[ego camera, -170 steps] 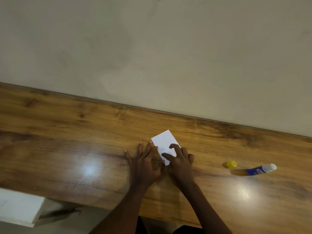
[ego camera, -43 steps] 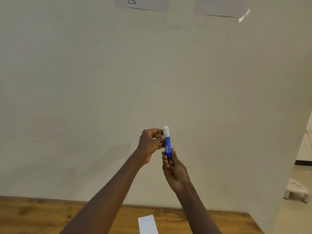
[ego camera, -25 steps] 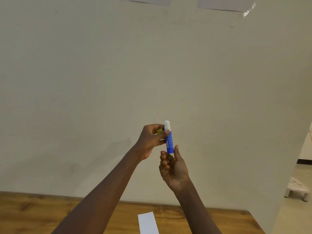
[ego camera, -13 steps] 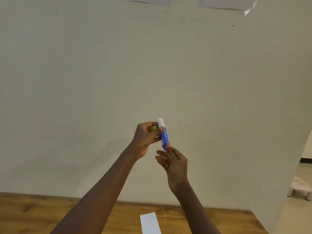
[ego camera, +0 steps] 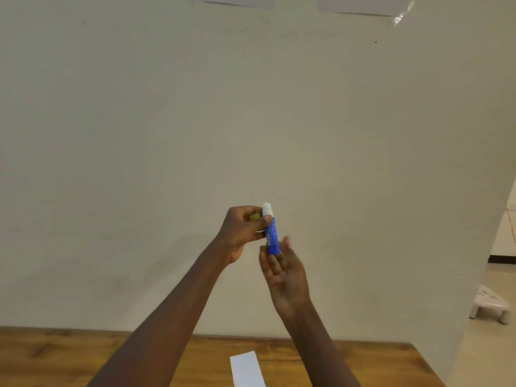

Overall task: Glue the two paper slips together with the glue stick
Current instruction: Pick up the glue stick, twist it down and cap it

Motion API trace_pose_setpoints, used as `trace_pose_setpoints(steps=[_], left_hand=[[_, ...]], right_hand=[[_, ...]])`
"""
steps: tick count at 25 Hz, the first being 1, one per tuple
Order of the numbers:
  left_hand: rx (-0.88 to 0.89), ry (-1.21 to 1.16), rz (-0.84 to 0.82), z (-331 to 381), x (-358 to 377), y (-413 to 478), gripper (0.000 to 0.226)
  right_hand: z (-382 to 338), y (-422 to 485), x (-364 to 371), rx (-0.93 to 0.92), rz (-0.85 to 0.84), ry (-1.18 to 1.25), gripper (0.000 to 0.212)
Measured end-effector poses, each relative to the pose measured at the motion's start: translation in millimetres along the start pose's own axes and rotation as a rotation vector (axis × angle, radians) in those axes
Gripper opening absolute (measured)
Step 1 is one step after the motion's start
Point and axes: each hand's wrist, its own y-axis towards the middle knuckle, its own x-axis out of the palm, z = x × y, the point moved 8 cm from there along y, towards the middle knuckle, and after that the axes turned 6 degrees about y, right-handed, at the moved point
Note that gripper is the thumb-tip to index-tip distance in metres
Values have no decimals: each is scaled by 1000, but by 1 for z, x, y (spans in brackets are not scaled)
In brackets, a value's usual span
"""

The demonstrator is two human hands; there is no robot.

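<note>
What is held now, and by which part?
Left hand pinches the glue stick near its white tip, yellow cap tucked in its fingers; right hand grips nothing.

No legible text anywhere. On the glue stick (ego camera: 272, 233) — pale print on its blue label, too blurred to read. Two sheets (ego camera: 357, 5) at the top edge — cropped, nothing readable.

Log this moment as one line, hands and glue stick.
left hand: grips uncapped blue glue stick upright, plus yellow cap | right hand: fingers loose by stick's base | white paper slip: on wooden table
</note>
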Motion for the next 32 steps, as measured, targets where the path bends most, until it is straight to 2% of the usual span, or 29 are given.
trace_pose_setpoints(steps=[2,3,6,9,11,13,15,17,18,19,21,24,26,27,30,32], left_hand=[[-3,14,-2,0,-3,1,18],[-1,29,-8,1,-2,0,20],[12,64,-27,6,5,0,25],[25,71,-51,9,12,0,25],[13,46,-24,8,11,0,27],[14,16,7,7,10,1,27],[16,-10,20,8,9,2,26],[8,-20,-11,9,10,2,23],[7,-18,-41,10,11,1,20],[9,-22,-68,11,12,1,17],[23,-55,-91,14,13,1,14],[43,-23,-44,18,18,3,21],[48,10,5,17,21,3,24],[48,7,24,17,20,3,23],[42,-8,-3,16,14,4,13],[39,-8,-36,14,12,2,15]], right_hand=[[3,0,-1,131,26,-64,43],[3,0,-1,142,37,-83,42],[5,0,0,69,59,23,22],[2,-1,3,25,25,143,11],[-3,-1,2,-32,43,100,7],[-7,-1,1,-95,81,75,11],[-8,-1,1,-82,63,42,2],[-3,-1,4,65,5,-23,35],[-1,0,5,144,-9,-71,46],[-1,-1,7,201,-29,-108,48],[-4,-1,12,198,-55,-85,34],[-8,5,10,10,-13,51,9],[-9,5,6,-91,21,40,3],[-8,4,7,-77,17,38,9],[-3,3,5,123,15,35,52],[-2,4,1,226,13,-65,52]])
